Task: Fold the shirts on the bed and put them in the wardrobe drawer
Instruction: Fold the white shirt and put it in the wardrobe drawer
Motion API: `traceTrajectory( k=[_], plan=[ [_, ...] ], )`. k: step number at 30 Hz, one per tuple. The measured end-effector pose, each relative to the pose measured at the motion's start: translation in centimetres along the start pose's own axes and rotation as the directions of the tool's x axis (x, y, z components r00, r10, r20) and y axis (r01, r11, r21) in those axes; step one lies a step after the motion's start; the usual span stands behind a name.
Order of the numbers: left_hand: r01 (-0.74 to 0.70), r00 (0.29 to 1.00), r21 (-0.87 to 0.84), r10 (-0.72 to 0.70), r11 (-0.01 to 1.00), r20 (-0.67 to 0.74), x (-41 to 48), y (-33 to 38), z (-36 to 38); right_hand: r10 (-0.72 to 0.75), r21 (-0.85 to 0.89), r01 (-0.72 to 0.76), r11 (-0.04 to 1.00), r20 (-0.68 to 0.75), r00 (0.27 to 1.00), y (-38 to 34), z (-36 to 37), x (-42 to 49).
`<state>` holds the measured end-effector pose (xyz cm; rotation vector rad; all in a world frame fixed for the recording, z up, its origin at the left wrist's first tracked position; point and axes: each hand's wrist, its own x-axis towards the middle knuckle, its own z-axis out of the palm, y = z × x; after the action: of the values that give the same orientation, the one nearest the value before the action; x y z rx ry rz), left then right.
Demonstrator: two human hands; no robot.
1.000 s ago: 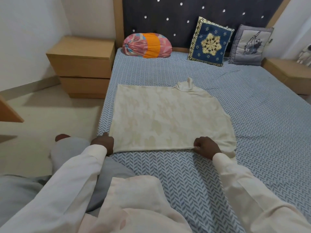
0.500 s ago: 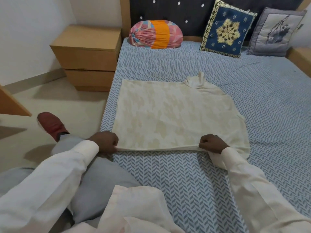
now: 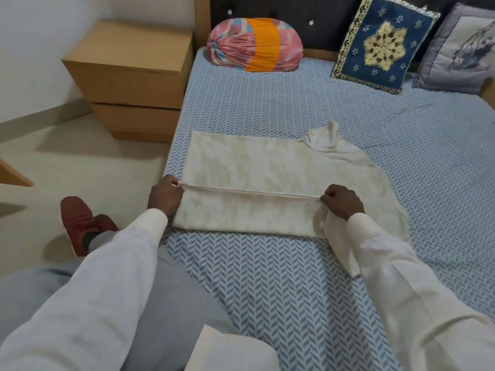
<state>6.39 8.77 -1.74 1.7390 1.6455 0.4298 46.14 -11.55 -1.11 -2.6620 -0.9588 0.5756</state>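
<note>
The cream shirt (image 3: 257, 162) lies flat on the bed's blue herringbone sheet (image 3: 267, 277), its collar on the far side from both hands. The left hand (image 3: 164, 196) pinches one end of the folded-over hem with curled fingers. The right hand (image 3: 341, 203) pinches the other end, and the edge runs taut between them. A wooden nightstand (image 3: 131, 76) stands beyond the left hand.

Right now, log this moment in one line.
step: folding shirt | left grip: pinches near edge | right grip: pinches near edge | edge: raised, taut
</note>
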Motion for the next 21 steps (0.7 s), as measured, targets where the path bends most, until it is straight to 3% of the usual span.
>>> traceTrajectory(
  k=[7,11,15,18,21],
  plan=[
    [0.062,0.996,-0.060,-0.066,0.996,-0.067,1.1,-0.5,1.8,0.060,-0.048,-0.058,0.997,0.042,0.997,0.4,1.6,1.6],
    [0.089,0.996,0.013,-0.089,0.996,0.007,0.6,-1.0,1.4,0.047,-0.029,-0.046,0.998,0.009,0.999,0.2,2.0,1.9],
    [-0.017,0.991,0.090,0.005,0.996,0.134,0.0,-1.5,0.9,0.052,0.016,-0.051,0.999,-0.066,0.996,-0.3,2.1,2.1],
    [-0.061,0.996,0.032,0.059,0.998,0.059,0.2,-1.7,0.8,0.056,0.000,-0.056,0.998,-0.064,0.996,-1.2,2.1,1.9],
    [-0.081,0.996,0.197,0.072,0.977,0.051,0.5,-1.5,1.0,0.053,-0.045,-0.054,0.998,-0.036,0.998,-1.4,2.1,1.9]
  ],
)
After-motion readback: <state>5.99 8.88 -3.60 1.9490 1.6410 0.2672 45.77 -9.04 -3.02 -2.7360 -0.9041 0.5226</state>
